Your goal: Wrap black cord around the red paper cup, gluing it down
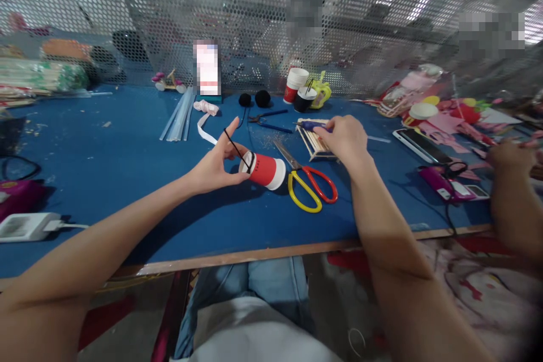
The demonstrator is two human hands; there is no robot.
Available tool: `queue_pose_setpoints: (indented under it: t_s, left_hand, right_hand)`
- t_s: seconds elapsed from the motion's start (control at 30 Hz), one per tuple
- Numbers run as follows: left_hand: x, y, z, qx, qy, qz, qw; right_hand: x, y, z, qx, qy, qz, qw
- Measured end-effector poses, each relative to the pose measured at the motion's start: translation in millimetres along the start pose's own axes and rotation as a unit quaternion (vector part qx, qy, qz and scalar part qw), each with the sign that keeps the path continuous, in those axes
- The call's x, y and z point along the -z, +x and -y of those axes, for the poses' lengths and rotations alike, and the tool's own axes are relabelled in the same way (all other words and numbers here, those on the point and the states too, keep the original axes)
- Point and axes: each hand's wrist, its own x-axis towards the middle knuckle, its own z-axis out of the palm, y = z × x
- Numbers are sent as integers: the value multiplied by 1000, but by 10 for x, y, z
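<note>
Scissors (pixel 298 167) are lying on the surface (pixel 229 229) beside a red-and-white paper cup (pixel 263 171) that the left hand (pixel 218 164) is holding tipped sideways, its grip partly spread around one end, black cord (pixel 235 146) stretching to a finger. Beyond, the right hand (pixel 348 138) is wrapping its grip around a blue tool (pixel 311 125) over a stick frame (pixel 314 146), while black balls (pixel 262 98) are sitting farther back.

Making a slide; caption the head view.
Left hand holds a red cup with black cord; right hand grips a blue tool.
</note>
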Motion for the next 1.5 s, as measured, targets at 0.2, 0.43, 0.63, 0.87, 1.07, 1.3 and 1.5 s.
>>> queue_pose_setpoints:
  t_s: [0.2,0.43,0.63,0.87,1.07,1.3,1.5]
  left_hand:
    - [-29,-26,6,-13,-2,9,1000]
    - [-39,-34,-59,-27,18,27,999]
    - [-50,-35,-52,-2,6,16,1000]
    - [-72,-38,-41,-1,-16,18,1000]
    - [-79,-39,-62,6,-18,31,999]
    - [-90,-46,-80,-3,-15,45,999]
    - [-86,-54,-79,-7,-34,59,998]
  right_hand:
    - [206,-500,739,322,303,68,895]
    - [208,-711,1228,407,321,154,841]
    - [280,-703,1010,282,477,225,802]
    - [129,-659,797,211,513,208,805]
    - [10,-650,765,213,501,198,815]
    - [-27,-643,773,224,464,200,833]
    - [-40,-661,789,232,440,213,841]
